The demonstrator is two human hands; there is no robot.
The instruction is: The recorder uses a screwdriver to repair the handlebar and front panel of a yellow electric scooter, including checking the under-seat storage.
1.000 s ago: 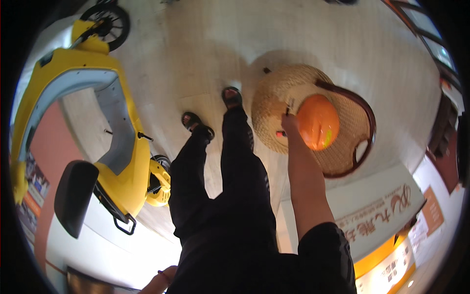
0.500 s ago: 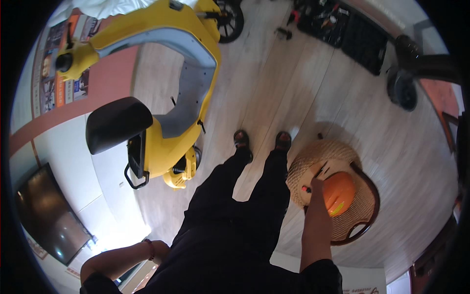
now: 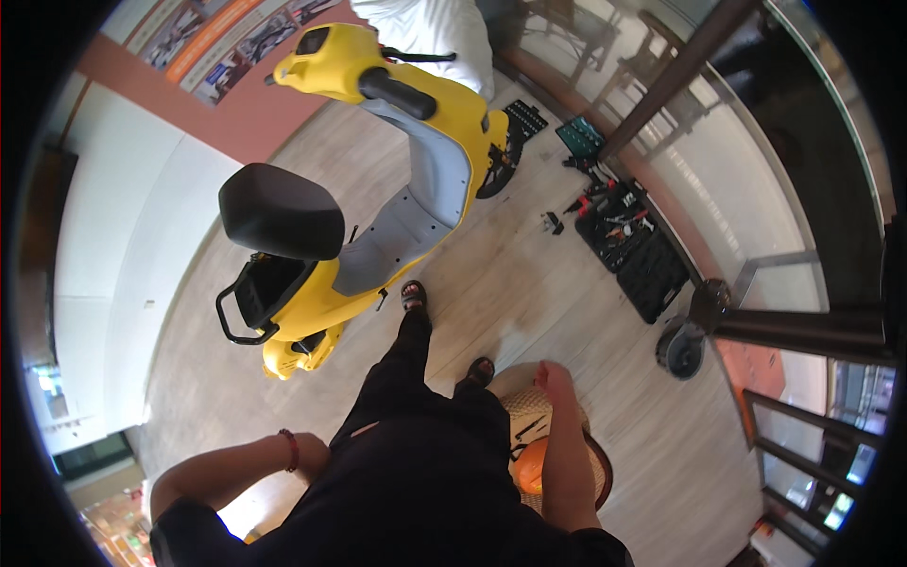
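Note:
My right hand (image 3: 556,380) is held out over the far edge of a woven wicker chair (image 3: 599,465). Its fingers look curled closed, and whatever may be inside them is hidden. On the chair seat lie an orange hard hat (image 3: 531,467), partly covered by my right forearm, and a thin dark tool (image 3: 529,428). My left hand (image 3: 316,457) rests against my hip, its fingers out of sight against the dark clothing. Ahead on the left stands a yellow electric scooter (image 3: 326,295) with its black seat (image 3: 283,210) tipped up over an open compartment (image 3: 267,288).
Beyond the scooter's front wheel lie a dark socket case (image 3: 525,120) and a green case (image 3: 581,138). An opened black toolbox (image 3: 652,282) with several tools lies by the glass wall, a small dark part (image 3: 553,223) near it. A grey bucket (image 3: 681,350) stands beside a dark post.
My right hand has come away from the seat beside the hard hat. I have stepped and turned, so the chair sits lower in view and the toolbox is nearer the middle.

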